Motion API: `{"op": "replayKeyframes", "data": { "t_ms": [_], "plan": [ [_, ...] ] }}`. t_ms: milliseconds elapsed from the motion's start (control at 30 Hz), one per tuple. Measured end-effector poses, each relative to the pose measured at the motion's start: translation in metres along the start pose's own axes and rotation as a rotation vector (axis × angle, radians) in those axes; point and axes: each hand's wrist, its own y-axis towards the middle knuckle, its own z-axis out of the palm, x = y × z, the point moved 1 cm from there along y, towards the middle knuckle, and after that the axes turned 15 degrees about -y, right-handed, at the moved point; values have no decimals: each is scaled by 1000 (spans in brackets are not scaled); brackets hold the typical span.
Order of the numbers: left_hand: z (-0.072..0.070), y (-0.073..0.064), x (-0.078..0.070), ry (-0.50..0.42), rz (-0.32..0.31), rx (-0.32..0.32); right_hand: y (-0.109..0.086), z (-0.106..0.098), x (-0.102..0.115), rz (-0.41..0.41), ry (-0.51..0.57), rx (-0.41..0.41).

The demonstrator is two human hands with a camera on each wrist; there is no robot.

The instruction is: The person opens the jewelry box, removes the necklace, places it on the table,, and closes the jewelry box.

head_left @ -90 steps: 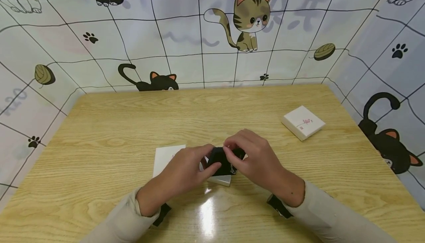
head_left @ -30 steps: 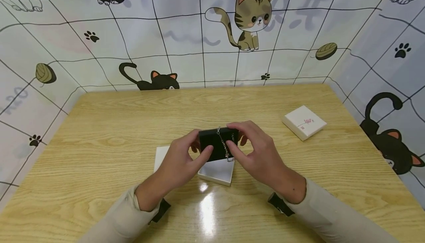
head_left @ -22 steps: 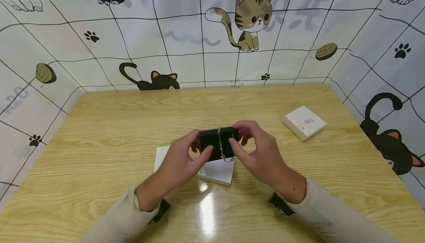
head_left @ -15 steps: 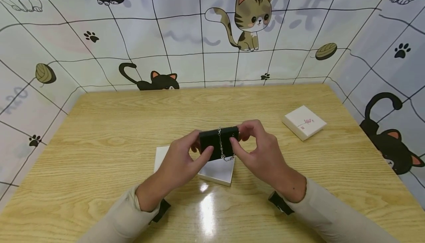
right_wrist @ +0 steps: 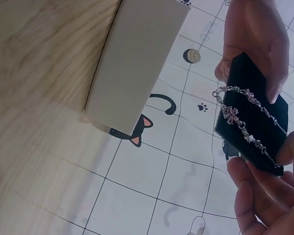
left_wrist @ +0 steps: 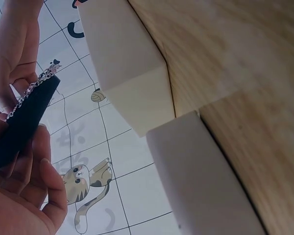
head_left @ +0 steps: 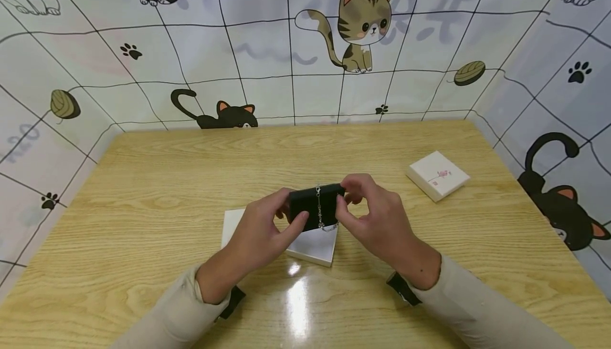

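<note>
My left hand [head_left: 262, 227] grips the left end of a black jewelry pad [head_left: 305, 206], thumb on its face and fingers behind. At the pad's right edge, the thumb and fingers of my right hand [head_left: 377, 214] pinch it by the end of a bracelet. That silver chain bracelet [right_wrist: 231, 115] with pink flower charms runs over the pad in a loop, and part of it dangles past the lower edge in the head view. Below the pad lies an open white box half [head_left: 312, 245], partly hidden by the pad and my left hand.
A second white piece [head_left: 232, 223] lies behind my left hand, mostly covered. At the right of the wooden table [head_left: 191, 168] stands a closed white box [head_left: 438, 175] with a pink flower print. A cat-patterned cloth [head_left: 267, 46] encloses the table's far side and flanks.
The pad was raised off the box half and tilted to show its face, with the bracelet now spread on it. My right thumb slid from the pad's middle to its right edge.
</note>
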Motion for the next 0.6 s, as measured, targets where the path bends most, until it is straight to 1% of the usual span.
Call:
{"op": "replayKeyframes", "data": {
  "t_ms": [167,333,467,600],
  "plan": [
    [0,0,-2,12,-2,2,0,0,-1,-56,-110,-35],
    [0,0,-2,3,-5,5,1,-1,-1,-103,-198,-51],
    [0,-1,-2,-5,-13,10,2,-1,-1,-136,-219,-69],
    [0,0,-3,-5,-12,5,2,-1,-1,-139,-208,-73]
  ]
}}
